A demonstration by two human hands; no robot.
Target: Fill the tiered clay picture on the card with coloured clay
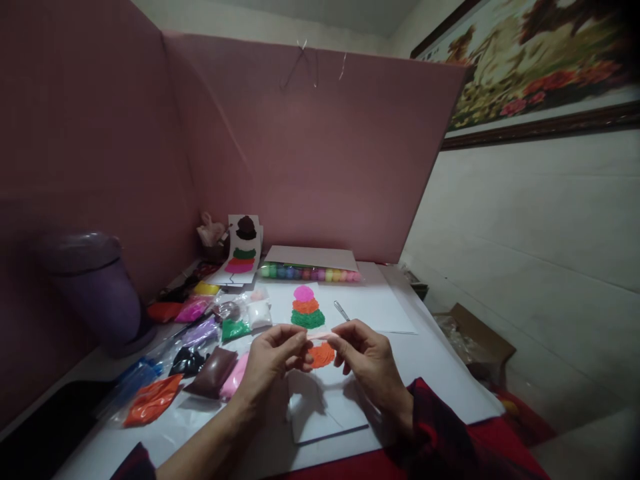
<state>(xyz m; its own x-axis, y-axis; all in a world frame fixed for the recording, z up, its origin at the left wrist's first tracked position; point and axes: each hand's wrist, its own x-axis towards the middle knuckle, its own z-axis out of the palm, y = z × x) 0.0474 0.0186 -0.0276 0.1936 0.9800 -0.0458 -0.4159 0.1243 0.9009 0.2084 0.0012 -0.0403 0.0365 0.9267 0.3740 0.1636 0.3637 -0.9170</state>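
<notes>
My left hand and my right hand meet over a white card and pinch the two ends of a thin pale pink strip between fingertips. Under the strip the card carries a stacked picture filled in with coloured clay: a pink blob, an orange band, a green band and an orange patch. A small metal tool lies just beyond my right hand on white paper.
Several small bags of coloured clay lie left of my hands. A purple container stands at the far left. A sample picture card, a row of coloured pots, a pink partition and a cardboard box surround the table.
</notes>
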